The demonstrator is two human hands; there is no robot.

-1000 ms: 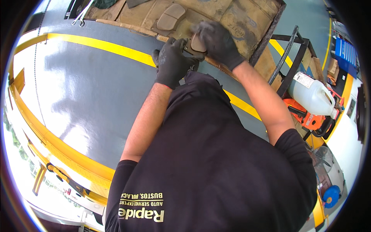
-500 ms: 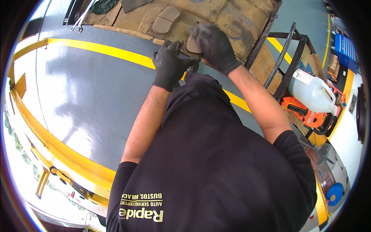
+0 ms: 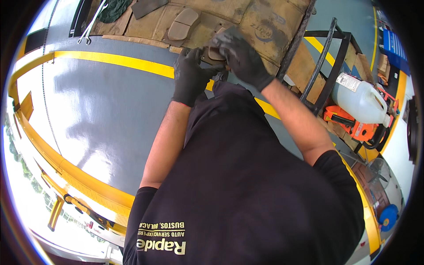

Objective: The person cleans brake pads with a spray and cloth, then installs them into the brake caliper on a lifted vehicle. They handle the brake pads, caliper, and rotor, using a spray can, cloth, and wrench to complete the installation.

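Observation:
My left hand (image 3: 192, 73), in a black glove, grips the near edge of a brake pad (image 3: 215, 54) at the front edge of the cardboard-covered table. Over the same pad lies my black-gloved right hand (image 3: 240, 55), its fingers bent and slightly blurred. Something thin and dark seems to sit under those fingers, but I cannot make it out. A second brake pad (image 3: 183, 24) rests on the cardboard just beyond my left hand, its tan friction face up.
Flattened cardboard (image 3: 216, 9) covers the table. A dark grey sheet (image 3: 148, 8), a dark green cloth (image 3: 115, 11) and wrenches (image 3: 90, 28) lie at the far left. To the right stand a metal-framed cart (image 3: 338, 66), a translucent jug (image 3: 360, 99) and an orange tool (image 3: 349, 121).
My right hand has shifted slightly over the held brake pad and covers more of its far part. My left hand keeps its grip, and the view has moved a little.

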